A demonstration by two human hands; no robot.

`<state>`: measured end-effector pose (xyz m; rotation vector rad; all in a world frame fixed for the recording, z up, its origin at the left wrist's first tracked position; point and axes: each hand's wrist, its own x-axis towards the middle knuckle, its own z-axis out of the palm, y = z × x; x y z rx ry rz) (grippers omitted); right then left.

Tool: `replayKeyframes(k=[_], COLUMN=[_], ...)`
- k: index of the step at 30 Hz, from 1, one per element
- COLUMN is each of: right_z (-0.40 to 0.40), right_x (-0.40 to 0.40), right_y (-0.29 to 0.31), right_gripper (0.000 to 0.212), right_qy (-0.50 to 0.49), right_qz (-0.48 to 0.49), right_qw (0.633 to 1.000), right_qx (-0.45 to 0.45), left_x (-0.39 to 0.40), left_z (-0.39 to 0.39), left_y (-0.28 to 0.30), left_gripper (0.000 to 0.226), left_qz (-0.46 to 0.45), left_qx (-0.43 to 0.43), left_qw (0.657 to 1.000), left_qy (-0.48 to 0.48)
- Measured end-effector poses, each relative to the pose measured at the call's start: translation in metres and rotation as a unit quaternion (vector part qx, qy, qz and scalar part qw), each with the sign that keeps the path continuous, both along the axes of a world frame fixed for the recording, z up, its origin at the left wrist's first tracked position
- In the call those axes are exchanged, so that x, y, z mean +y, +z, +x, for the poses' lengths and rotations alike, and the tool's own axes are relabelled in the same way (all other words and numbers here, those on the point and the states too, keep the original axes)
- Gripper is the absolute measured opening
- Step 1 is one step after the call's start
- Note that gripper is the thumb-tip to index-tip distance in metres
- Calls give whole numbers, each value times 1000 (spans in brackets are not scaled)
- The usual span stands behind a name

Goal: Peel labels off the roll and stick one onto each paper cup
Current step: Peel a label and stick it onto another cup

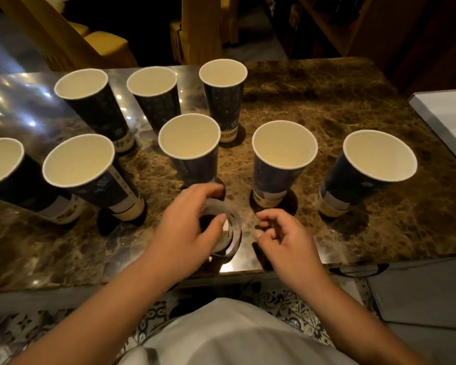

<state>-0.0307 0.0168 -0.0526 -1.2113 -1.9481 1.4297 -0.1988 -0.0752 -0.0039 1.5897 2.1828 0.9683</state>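
Currently your left hand is curled round the label roll, thumb over its near edge, gripping it just above the tabletop near the front edge. The roll's open core faces up toward you, so its axis runs roughly vertical; it's motion-blurred, so I can't tell where the loose tail points. Your right hand sits just beside the roll, apart from it, fingers loosely curled with thumb and forefinger tips close; can't tell if a label is pinched there. Eight paper cups stand upright, mouths up, long axes vertical: three in the far row, five in the near row. White labels show low on the walls of the left-end cup, the second near cup, the fourth near cup and the right-end cup. The centre near cup stands just beyond your left hand.
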Motion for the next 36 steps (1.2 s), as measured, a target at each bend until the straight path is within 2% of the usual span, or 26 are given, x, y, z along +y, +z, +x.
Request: replayKeyframes(k=[3, 7, 9, 13, 15, 17, 19, 22, 25, 27, 31, 36], right_z=[-10, -26, -32, -36, -35, -36, -39, -45, -57, -67, -86, -98], right_x=[-10, -18, -21, -28, -31, -34, -38, -43, -50, -59, -79, -94], right_y=[4, 8, 12, 11, 9, 9, 11, 16, 19, 19, 15, 10], right_gripper=[36, 24, 23, 25, 24, 21, 17, 23, 38, 45, 52, 76], right_qy=[72, 56, 44, 50, 39, 25, 5, -19, 0, 8, -15, -9], right_qz=[-35, -142, -171, -142, -118, -91, -101, -148, -180, -212, -206, -111], right_qw=[996, 988, 983, 987, 991, 994, 993, 984, 977, 970, 969, 988], right_qx=[-42, 24, 52, 61, 58, 46, 60, 97, 109, 121, 139, 111], left_x=[-24, -36, -35, -31, -30, -30, -33, -46, -61, -67, -74, -79], left_z=[-9, -5, -2, 0, -3, -5, -10, -22, -35, -43, -60, -72], left_y=[-9, -23, -25, -23, -23, -22, -24, -33, -33, -32, -40, -40], left_gripper=[22, 42, 48, 50, 40, 13, 5, 12, 18, 23, 27, 45], left_qz=[4, -115, -145, -153, -147, -121, -107, -69, -15, -13, -46, -76], left_qx=[74, 154, 173, 173, 206, 219, 171, -15, -240, -333, -340, -390], left_qw=[997, 978, 971, 971, 965, 965, 977, 997, 970, 941, 939, 917], left_qy=[-18, -75, -80, -61, -70, -80, -64, -2, 35, 52, 22, -39])
